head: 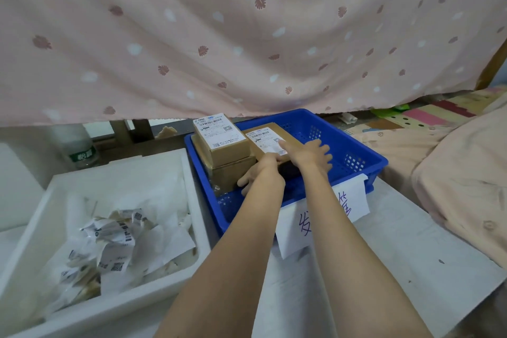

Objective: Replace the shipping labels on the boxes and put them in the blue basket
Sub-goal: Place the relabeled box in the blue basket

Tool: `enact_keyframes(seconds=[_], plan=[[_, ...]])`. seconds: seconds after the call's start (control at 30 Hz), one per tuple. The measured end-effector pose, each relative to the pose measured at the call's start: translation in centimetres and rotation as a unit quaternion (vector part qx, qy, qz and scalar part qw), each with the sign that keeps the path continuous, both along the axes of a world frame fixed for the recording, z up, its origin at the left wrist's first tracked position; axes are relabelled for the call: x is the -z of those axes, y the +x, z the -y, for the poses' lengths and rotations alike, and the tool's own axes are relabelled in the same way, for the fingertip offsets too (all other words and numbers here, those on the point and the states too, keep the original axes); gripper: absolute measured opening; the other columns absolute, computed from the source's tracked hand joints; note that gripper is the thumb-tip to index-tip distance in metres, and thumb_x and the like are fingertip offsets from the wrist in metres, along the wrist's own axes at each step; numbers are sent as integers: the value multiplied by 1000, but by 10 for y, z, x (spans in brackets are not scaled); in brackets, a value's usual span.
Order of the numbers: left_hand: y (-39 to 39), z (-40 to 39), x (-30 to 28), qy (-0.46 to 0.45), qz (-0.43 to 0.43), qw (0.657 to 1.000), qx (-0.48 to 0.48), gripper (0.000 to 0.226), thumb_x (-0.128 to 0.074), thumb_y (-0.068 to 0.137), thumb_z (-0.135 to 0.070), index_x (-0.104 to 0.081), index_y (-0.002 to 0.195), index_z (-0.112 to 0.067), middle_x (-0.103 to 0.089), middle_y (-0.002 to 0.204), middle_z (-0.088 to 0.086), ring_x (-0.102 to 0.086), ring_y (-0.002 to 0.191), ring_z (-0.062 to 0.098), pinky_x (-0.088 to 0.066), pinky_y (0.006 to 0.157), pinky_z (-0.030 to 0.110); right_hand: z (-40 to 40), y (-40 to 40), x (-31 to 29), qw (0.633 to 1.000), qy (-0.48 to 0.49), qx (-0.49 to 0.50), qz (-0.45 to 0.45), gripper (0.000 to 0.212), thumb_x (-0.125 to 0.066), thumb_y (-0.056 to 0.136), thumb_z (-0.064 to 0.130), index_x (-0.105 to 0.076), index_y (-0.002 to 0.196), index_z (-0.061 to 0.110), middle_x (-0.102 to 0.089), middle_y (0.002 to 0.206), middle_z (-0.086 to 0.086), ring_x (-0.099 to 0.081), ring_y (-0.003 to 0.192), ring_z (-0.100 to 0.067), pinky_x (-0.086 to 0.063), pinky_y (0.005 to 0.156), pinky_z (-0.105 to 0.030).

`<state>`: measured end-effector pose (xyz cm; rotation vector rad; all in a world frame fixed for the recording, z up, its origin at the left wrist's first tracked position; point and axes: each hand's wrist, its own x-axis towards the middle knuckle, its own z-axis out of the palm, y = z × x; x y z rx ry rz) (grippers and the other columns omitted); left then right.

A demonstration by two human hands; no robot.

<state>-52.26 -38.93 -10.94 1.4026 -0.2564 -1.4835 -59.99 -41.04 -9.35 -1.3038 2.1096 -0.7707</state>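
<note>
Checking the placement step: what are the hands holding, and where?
Both hold the labelled box in the blue basket: left hand at its near-left edge, right hand on top.
</note>
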Motion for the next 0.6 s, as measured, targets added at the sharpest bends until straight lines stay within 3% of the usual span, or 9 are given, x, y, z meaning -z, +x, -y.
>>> enact_keyframes(seconds=[0.03,0.1,0.2,0.27,0.33,0.43,0.53,0.6], plan=[[5,6,7,-14,23,999,-22,64,-75,51,-24,-58,112,-14,-62,113,15,-62,94,24,-48,61,36,-6,2,-5,1000,-16,2,-8,101,-62,80,69,-24,149,5,-24,154,-16,-26,141,-36,-26,113,-47],[11,21,20,-21,54,998,-20,79,-70,39,-25,-58,116,-17,-62,121,13,-64,101,28,-48,56,35,-19,5,-19,998,-53,3,-23,99,-65,79,65,-28,147,4,-27,152,-17,-28,138,-37,-28,111,-46],[23,-23,-25,-51,43,997,-35,85,-66,40,-22,-57,123,-13,-61,128,13,-66,104,28,-51,47,31,-48,25,-47,993,-115,-21,-34,90,-67,80,61,-35,141,3,-32,148,-17,-32,134,-37,-32,106,-46],[40,-63,-64,-88,44,994,-44,87,-67,44,-21,-56,130,-10,-60,132,11,-63,95,22,-49,47,28,-68,44,-70,985,-165,-42,-14,80,-67,80,56,-42,135,4,-37,143,-16,-35,130,-37,-37,102,-47],[67,-108,-101,-124,60,989,-59,86,-68,50,-25,-54,133,-9,-57,135,10,-57,94,21,-50,62,30,-91,72,-90,974,-207,-89,36,76,-68,79,53,-46,132,3,-41,139,-15,-38,127,-36,-39,99,-46],[125,-172,-132,-136,123,973,-137,88,-69,48,-31,-49,130,-8,-48,135,10,-51,113,26,-48,95,39,-132,124,-109,945,-234,-181,140,91,-64,61,66,-52,129,7,-54,130,-10,-50,121,-30,-45,98,-45],[189,-240,-138,-130,259,939,-184,79,-70,70,-35,-38,137,-7,-39,142,9,-42,126,28,-39,106,41,-177,184,-107,923,-220,-280,146,82,-67,70,64,-50,132,12,-52,132,-7,-51,120,-27,-44,100,-47],[236,-270,-128,-85,381,898,-205,71,-64,85,-33,-32,141,-3,-30,145,13,-33,134,30,-32,106,37,-202,221,-101,913,-197,-335,126,76,-68,80,57,-46,136,11,-48,137,-9,-49,123,-28,-43,99,-41]])
